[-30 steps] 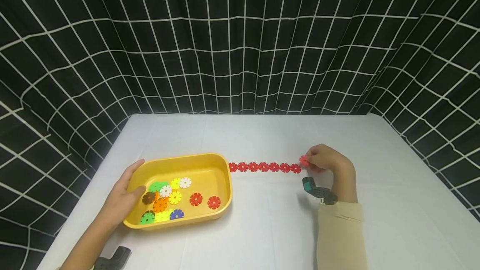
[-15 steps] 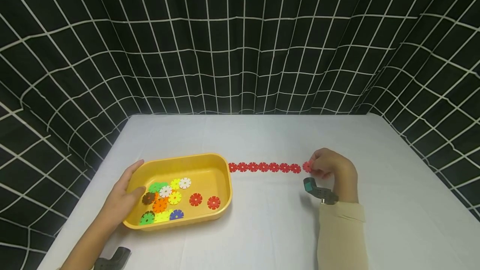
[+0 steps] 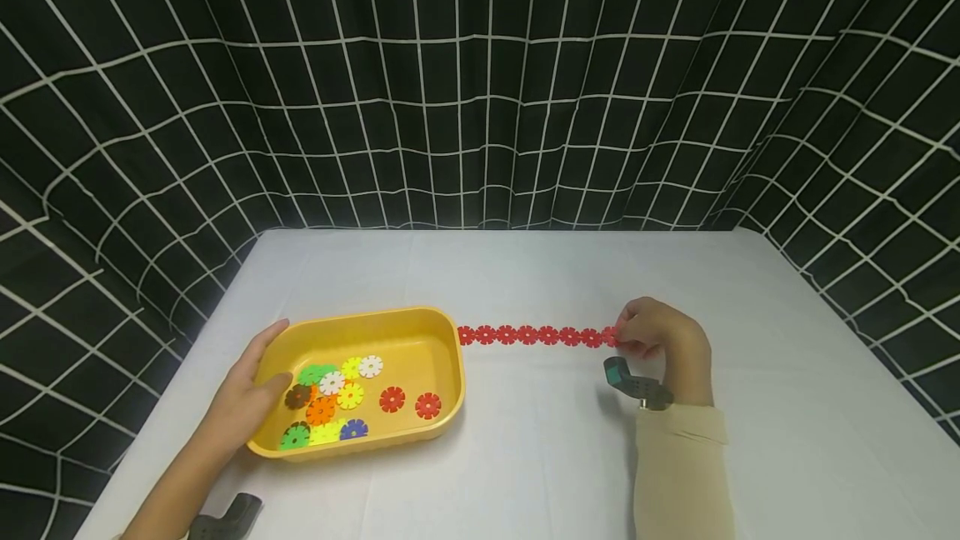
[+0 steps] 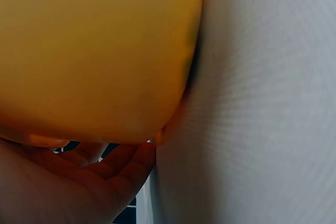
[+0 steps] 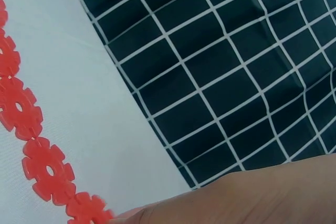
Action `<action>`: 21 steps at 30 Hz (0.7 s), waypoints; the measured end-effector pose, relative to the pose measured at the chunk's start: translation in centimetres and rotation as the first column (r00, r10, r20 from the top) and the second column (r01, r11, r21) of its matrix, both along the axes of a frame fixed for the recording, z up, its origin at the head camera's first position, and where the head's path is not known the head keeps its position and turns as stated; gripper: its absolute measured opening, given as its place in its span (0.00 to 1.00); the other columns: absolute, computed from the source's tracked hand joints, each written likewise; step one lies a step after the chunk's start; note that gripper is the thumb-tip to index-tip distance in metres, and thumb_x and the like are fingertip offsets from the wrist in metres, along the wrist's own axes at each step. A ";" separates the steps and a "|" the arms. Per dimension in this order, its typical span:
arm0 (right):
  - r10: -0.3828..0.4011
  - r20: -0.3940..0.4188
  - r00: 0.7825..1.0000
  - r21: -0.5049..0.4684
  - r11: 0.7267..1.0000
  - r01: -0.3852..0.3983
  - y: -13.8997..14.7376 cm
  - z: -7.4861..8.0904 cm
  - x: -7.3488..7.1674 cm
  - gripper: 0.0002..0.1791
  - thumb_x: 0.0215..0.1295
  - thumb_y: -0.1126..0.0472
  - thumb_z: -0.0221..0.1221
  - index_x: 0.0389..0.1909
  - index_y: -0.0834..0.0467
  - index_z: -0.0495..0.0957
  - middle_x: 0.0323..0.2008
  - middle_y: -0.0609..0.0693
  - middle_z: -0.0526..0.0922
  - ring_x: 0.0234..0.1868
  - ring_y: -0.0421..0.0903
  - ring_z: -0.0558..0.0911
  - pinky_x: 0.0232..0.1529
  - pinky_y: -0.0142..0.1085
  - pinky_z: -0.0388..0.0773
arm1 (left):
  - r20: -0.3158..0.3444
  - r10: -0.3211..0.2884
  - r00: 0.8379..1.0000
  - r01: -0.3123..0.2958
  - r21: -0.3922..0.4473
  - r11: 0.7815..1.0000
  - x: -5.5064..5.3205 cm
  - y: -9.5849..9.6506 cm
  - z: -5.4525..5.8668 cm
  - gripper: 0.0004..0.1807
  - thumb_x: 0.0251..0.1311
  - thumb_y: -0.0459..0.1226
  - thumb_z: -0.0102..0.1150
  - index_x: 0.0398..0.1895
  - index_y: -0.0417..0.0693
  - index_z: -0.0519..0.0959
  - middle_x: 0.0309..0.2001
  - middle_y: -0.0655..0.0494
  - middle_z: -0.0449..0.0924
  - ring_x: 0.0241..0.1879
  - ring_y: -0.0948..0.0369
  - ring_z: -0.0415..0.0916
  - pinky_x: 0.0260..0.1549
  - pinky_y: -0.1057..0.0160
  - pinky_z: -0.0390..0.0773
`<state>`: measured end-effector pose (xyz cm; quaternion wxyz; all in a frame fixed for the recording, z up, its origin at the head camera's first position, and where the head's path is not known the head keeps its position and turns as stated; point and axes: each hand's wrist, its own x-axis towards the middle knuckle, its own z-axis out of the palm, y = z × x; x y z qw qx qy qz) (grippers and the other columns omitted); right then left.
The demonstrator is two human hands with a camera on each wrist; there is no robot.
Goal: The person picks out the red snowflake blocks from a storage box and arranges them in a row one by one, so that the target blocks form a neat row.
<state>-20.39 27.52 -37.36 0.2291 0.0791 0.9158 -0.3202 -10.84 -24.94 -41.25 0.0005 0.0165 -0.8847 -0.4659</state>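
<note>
My right hand [image 3: 654, 327] pinches a red notched disc [image 3: 611, 336] at the right end of a row of several red notched discs [image 3: 527, 335]. In the right wrist view the pinched disc [image 5: 86, 208] meets the edge of its neighbour [image 5: 50, 171]; whether their slots interlock I cannot tell. A yellow tray [image 3: 360, 317] stands left of the row. My left hand [image 3: 243, 398] grips its left end, thumb over the rim, and in the left wrist view the fingers [image 4: 123, 177] lie against the tray's outer wall [image 4: 105, 61].
Inside the tray lie two red discs [image 3: 392, 398] at the right, with several green, white, yellow, orange, brown and blue [image 3: 353, 429] ones further left. White cloth [image 3: 525, 457] covers the table. A black gridded curtain [image 3: 487, 90] rises behind and at both sides.
The red disc in my right hand was above and apart from the row's end, came down beside it, and now touches it. My left hand and the tray stay put.
</note>
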 end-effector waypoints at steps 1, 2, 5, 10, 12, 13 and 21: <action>-0.003 -0.003 1.000 0.004 1.000 0.003 0.0 0.0 0.0 0.06 0.63 0.67 0.60 0.37 0.67 0.77 0.29 0.57 0.79 0.31 0.51 0.78 0.35 0.41 0.83 | 0.002 0.001 1.000 -0.001 0.000 1.000 0.0 0.0 0.0 0.41 0.65 0.26 0.49 0.81 0.48 0.48 0.78 0.37 0.47 0.72 0.33 0.51 0.62 0.30 0.61; -0.008 -0.004 1.000 0.009 1.000 0.008 -0.1 0.0 0.0 0.06 0.63 0.66 0.60 0.37 0.66 0.77 0.29 0.57 0.79 0.31 0.51 0.78 0.35 0.41 0.83 | 0.005 0.001 1.000 -0.001 0.000 1.000 0.0 0.0 0.0 0.42 0.65 0.26 0.49 0.81 0.48 0.48 0.78 0.37 0.47 0.72 0.33 0.51 0.62 0.30 0.61; -0.018 -0.008 1.000 0.027 0.999 0.018 -0.3 0.3 -0.1 0.06 0.63 0.65 0.61 0.37 0.64 0.77 0.29 0.57 0.79 0.32 0.51 0.77 0.34 0.40 0.81 | 0.009 0.004 1.000 -0.004 -0.001 1.000 0.1 0.0 0.0 0.42 0.65 0.27 0.49 0.81 0.48 0.48 0.78 0.37 0.47 0.72 0.33 0.51 0.62 0.30 0.61; 0.022 -0.057 0.998 0.080 0.997 -0.017 -1.9 1.7 -0.2 0.11 0.63 0.63 0.60 0.44 0.64 0.77 0.31 0.58 0.79 0.32 0.52 0.77 0.34 0.43 0.79 | 0.009 0.009 1.000 -0.009 -0.007 1.000 0.1 0.1 0.1 0.42 0.65 0.26 0.48 0.81 0.49 0.47 0.78 0.37 0.47 0.72 0.33 0.51 0.62 0.30 0.61; 0.055 -0.096 0.994 0.113 0.993 -0.044 -3.2 2.5 -0.3 0.15 0.63 0.61 0.61 0.48 0.64 0.77 0.35 0.59 0.80 0.34 0.54 0.78 0.37 0.47 0.80 | 0.008 0.010 1.000 -0.010 -0.007 1.000 0.1 0.1 0.1 0.42 0.65 0.26 0.48 0.81 0.49 0.47 0.78 0.37 0.47 0.72 0.33 0.51 0.62 0.30 0.60; 0.071 -0.116 0.991 0.129 0.990 -0.056 -4.0 2.9 -0.3 0.17 0.63 0.61 0.62 0.50 0.64 0.77 0.37 0.60 0.80 0.36 0.54 0.79 0.38 0.48 0.81 | 0.008 0.010 1.000 -0.010 -0.005 1.000 0.1 0.1 0.1 0.42 0.65 0.26 0.48 0.81 0.49 0.47 0.78 0.37 0.47 0.72 0.33 0.51 0.62 0.30 0.60; 0.335 -0.313 0.889 0.214 0.936 -0.278 -12.2 5.3 0.9 0.17 0.61 0.63 0.67 0.52 0.58 0.80 0.43 0.55 0.82 0.41 0.52 0.81 0.40 0.44 0.84 | 0.021 0.007 1.000 -0.007 -0.004 1.000 0.0 0.0 0.1 0.42 0.65 0.27 0.48 0.81 0.52 0.47 0.78 0.37 0.47 0.72 0.33 0.51 0.61 0.29 0.61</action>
